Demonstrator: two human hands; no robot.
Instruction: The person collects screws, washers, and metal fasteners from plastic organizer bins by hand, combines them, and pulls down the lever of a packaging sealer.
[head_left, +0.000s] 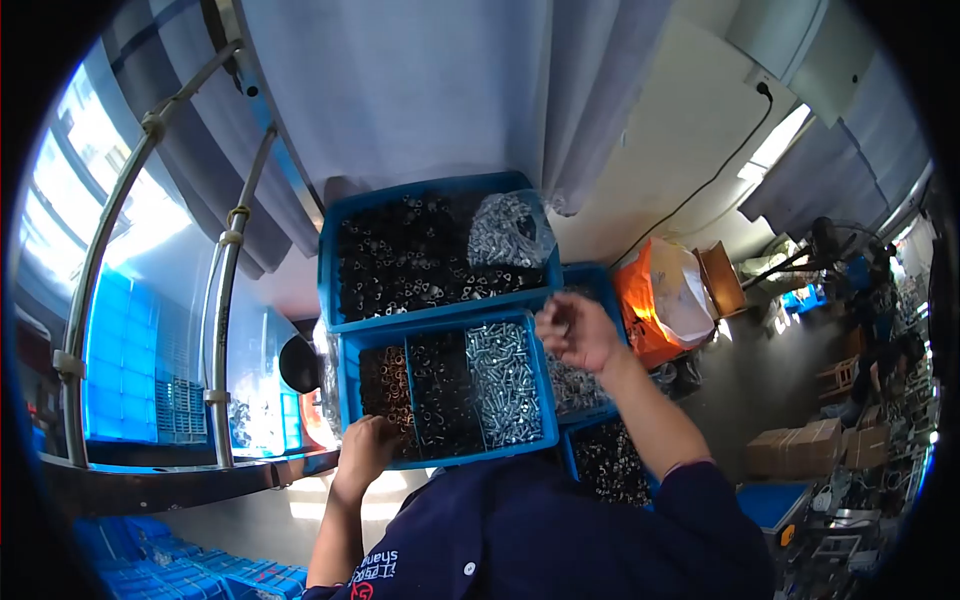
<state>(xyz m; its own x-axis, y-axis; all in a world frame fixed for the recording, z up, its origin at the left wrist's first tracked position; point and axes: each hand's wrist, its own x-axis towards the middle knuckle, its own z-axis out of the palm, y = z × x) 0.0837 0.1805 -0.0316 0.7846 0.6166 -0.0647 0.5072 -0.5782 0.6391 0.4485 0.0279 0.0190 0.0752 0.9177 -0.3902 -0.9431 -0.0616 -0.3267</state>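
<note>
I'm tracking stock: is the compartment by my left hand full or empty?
Not empty: copper-coloured pieces lie inside it; how deep, cannot tell.

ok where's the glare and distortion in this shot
All in the head view: strong glare at the left window; fisheye distortion, with black corners and the outer metal rail looking bowed; dark parts in the back blue bin blend together.

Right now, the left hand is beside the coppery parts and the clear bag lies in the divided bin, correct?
No: the clear bag lies in the rear bin, not the divided bin, as the head view shows. The left hand is indeed beside the coppery parts.
</note>
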